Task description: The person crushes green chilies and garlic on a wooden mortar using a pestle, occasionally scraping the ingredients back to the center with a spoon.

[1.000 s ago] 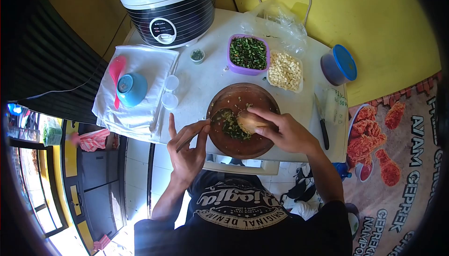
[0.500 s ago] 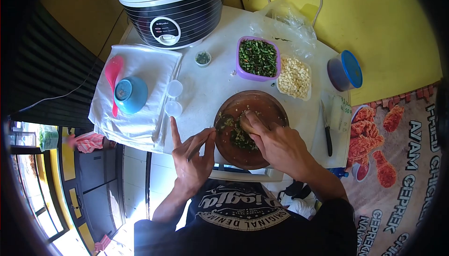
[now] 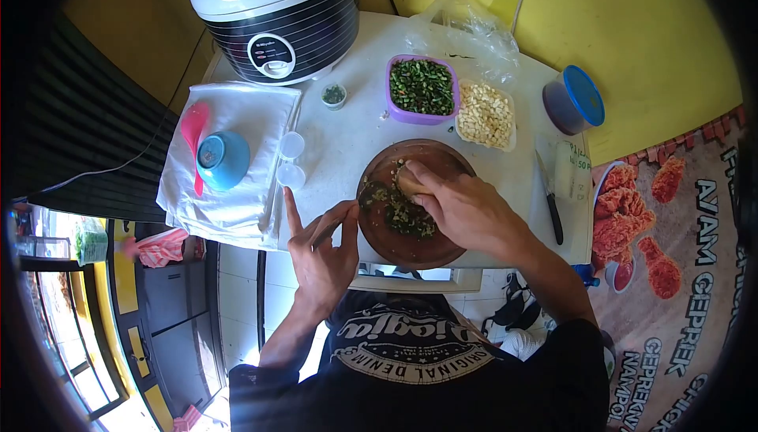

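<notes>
My right hand (image 3: 474, 215) is closed around a light-brown pestle (image 3: 409, 183), whose end rests in a round brown mortar (image 3: 442, 254). Crushed green chillies and pale bits (image 3: 403, 215) lie in the mortar around it. At the mortar's left rim, my left hand (image 3: 322, 262) pinches a thin metal spoon (image 3: 322, 234) with its index finger stretched out. Fingers hide much of the spoon, and its bowl cannot be made out. Behind the mortar are a purple tub of chopped green chillies (image 3: 422, 86) and a white tub of peeled garlic cloves (image 3: 485, 116).
A rice cooker (image 3: 276, 25) stands at the back left. A blue bowl (image 3: 223, 161) and pink rice paddle (image 3: 193, 125) lie on white plastic (image 3: 260, 104), beside small clear cups (image 3: 290, 159). At the right are a knife (image 3: 553, 207) and a blue-lidded container (image 3: 572, 100).
The pestle and my right hand have shifted slightly within the mortar, toward its back. My left hand keeps its pinch at the rim. The whole view has tilted a little.
</notes>
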`<move>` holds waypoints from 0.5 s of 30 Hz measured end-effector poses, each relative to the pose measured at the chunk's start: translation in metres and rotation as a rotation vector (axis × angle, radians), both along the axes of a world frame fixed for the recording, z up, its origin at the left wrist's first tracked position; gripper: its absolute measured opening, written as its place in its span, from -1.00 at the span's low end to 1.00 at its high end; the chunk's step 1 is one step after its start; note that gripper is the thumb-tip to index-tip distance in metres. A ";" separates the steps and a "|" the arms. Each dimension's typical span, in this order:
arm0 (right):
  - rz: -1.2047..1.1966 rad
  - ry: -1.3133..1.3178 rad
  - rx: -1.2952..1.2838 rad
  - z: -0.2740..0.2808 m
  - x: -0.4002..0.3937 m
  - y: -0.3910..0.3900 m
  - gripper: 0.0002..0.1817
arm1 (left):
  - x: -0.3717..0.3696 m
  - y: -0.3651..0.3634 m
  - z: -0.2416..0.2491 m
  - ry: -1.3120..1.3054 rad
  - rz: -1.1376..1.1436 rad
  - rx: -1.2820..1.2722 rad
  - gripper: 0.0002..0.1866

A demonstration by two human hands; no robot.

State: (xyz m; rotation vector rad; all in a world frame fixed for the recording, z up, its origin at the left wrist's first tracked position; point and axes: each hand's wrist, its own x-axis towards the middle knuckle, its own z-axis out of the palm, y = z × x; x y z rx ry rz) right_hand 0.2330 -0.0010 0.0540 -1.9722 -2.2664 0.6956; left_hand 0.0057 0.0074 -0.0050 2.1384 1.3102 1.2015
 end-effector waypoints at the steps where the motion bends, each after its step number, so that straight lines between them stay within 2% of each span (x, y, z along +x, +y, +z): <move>1: 0.009 0.126 0.033 -0.010 0.011 0.003 -0.41 | 0.001 0.000 0.000 -0.004 0.027 0.015 -0.87; 2: 0.073 0.365 0.242 -0.041 0.030 0.007 -0.41 | 0.002 0.002 0.000 -0.034 0.041 0.018 -0.85; 3: -0.153 0.550 -0.262 -0.019 0.036 0.009 -0.40 | 0.005 0.005 0.001 -0.035 0.043 0.021 -0.85; 5: -0.354 0.777 -0.395 -0.005 0.041 0.002 -0.39 | 0.015 0.015 0.004 -0.077 0.066 0.018 -0.84; 13: -0.484 0.742 -0.287 -0.012 0.054 -0.007 -0.42 | 0.039 0.003 -0.010 -0.086 -0.104 0.074 -0.82; 15: -0.481 0.745 -0.299 -0.013 0.058 -0.008 -0.41 | 0.029 -0.004 -0.002 -0.116 -0.055 -0.034 -0.83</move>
